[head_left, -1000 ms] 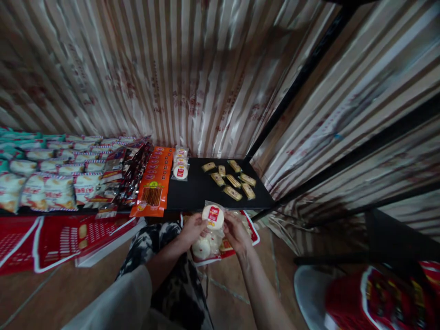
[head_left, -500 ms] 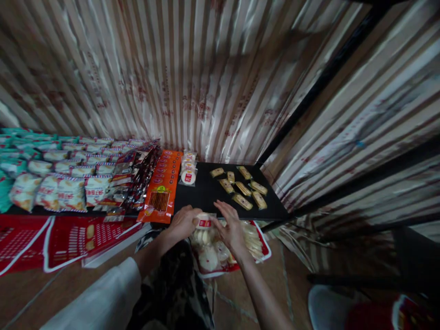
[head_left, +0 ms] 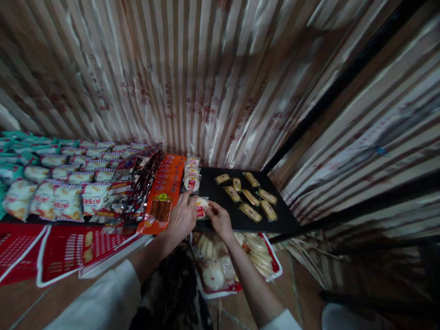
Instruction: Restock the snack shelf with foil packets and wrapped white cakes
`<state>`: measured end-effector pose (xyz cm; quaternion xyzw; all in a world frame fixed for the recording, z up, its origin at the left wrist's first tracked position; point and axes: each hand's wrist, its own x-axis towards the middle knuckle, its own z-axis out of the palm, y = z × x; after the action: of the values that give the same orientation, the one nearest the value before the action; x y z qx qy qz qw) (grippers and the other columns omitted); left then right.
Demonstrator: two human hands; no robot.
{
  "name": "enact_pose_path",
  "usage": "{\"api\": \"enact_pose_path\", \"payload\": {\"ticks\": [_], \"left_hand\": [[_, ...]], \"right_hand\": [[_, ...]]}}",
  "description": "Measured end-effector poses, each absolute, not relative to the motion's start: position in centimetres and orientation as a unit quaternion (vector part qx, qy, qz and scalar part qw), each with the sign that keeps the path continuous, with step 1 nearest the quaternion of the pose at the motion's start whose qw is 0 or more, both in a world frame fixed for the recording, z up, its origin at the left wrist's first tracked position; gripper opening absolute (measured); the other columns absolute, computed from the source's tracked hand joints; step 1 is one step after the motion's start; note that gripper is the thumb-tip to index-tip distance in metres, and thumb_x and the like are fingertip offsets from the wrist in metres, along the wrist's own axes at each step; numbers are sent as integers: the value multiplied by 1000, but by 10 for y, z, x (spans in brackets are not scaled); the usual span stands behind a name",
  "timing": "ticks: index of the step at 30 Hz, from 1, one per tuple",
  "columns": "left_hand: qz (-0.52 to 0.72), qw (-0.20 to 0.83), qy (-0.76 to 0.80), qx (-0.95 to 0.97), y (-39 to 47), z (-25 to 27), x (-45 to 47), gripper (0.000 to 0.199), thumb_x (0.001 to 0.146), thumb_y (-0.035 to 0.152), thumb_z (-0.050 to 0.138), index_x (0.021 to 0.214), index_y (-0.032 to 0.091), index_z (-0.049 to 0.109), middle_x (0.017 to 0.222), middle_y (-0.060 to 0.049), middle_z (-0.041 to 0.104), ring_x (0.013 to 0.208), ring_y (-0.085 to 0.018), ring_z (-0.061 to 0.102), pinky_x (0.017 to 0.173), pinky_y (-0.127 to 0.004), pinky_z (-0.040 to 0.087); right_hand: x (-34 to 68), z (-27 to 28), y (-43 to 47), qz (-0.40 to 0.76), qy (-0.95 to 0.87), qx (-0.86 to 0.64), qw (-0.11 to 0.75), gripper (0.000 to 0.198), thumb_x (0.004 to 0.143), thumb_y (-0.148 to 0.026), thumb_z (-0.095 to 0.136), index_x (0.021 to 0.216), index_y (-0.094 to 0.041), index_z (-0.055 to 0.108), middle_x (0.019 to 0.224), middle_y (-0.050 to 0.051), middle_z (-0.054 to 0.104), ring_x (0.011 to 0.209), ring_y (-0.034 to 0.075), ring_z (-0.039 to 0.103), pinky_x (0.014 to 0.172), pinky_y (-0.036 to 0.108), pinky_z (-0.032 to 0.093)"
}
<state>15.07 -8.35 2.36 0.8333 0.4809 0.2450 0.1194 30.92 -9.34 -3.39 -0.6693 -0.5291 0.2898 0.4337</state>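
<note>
Between my two hands is a round white cracker packet [head_left: 202, 208] in clear wrap with a red label, over the front of the black shelf [head_left: 216, 211]. My left hand [head_left: 184, 213] grips its left side, fingers closed and partly hidden behind the hand. On its right edge, my right hand [head_left: 219, 221] pinches the wrapper. Just behind lies a row of similar packets [head_left: 191, 182]. An orange snack pouch [head_left: 165, 192] is left of my left hand. Below the shelf edge, a red basket [head_left: 277, 266] with a white rim holds more wrapped snacks.
Several small wrapped biscuits [head_left: 250, 198] lie scattered on the shelf's right. Dark red packets [head_left: 137, 178] and white snack bags [head_left: 65, 199] crowd its left. Red perforated baskets [head_left: 65, 243] stand below. A black post [head_left: 309, 123] slants up at right, before striped sheeting [head_left: 206, 82].
Both hands have moved from above the basket up over the shelf's front, carrying the cracker packet toward the row. My right hand's fingers have closed from spread to a pinch.
</note>
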Motion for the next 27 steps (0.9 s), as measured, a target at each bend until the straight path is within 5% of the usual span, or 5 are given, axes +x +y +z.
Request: {"api": "enact_pose_path", "payload": {"ticks": [10, 27], "left_hand": [[144, 185, 512, 826, -60, -19, 153, 48, 82, 12, 40, 129, 13, 46, 143, -10, 39, 134, -25, 31, 110, -40, 30], [77, 188, 517, 831, -29, -31, 165, 53, 82, 15, 40, 134, 3, 42, 146, -13, 36, 137, -28, 26, 111, -36, 28]], "right_hand": [[300, -67, -18, 315, -446, -688, 478, 32, 70, -41, 59, 92, -19, 69, 71, 0, 68, 64, 15, 62, 59, 25, 49], [293, -64, 6, 215, -499, -760, 357, 29, 79, -34, 54, 102, -21, 65, 90, 4, 67, 73, 16, 62, 67, 26, 47]]}}
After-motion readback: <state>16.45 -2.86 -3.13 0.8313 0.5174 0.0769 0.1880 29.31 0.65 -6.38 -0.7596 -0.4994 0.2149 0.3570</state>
